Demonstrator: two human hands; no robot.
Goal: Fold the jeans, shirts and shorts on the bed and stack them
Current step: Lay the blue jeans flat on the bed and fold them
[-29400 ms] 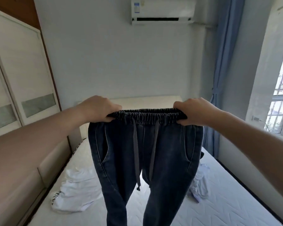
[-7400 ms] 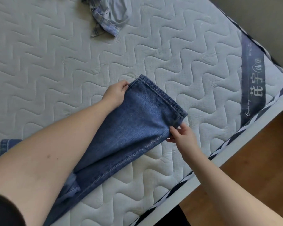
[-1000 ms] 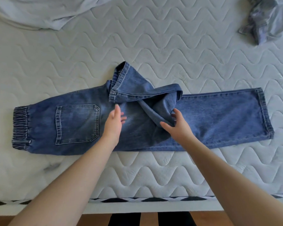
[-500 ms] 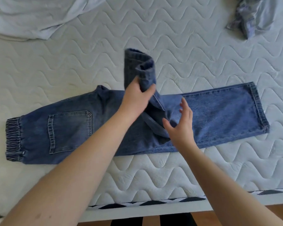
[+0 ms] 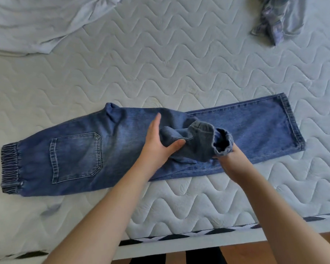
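Both hands' fingers grip bunched leg atop jeans [image 5: 76,157]: L hand [image 5: 158,147], R hand [image 5: 230,159] at cuff.

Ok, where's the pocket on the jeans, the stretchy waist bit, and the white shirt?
back pocket [image 5: 75,157], head view, middle of its denim patch
elastic waistband [image 5: 10,166], head view, gathered band's centre
white shirt [image 5: 36,23], head view, crumpled body

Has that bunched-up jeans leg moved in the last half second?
Yes. The loose jeans leg, earlier raised toward the far side past the jeans' far edge, now lies over the flat leg, nearer its hem, held by left hand and right hand.
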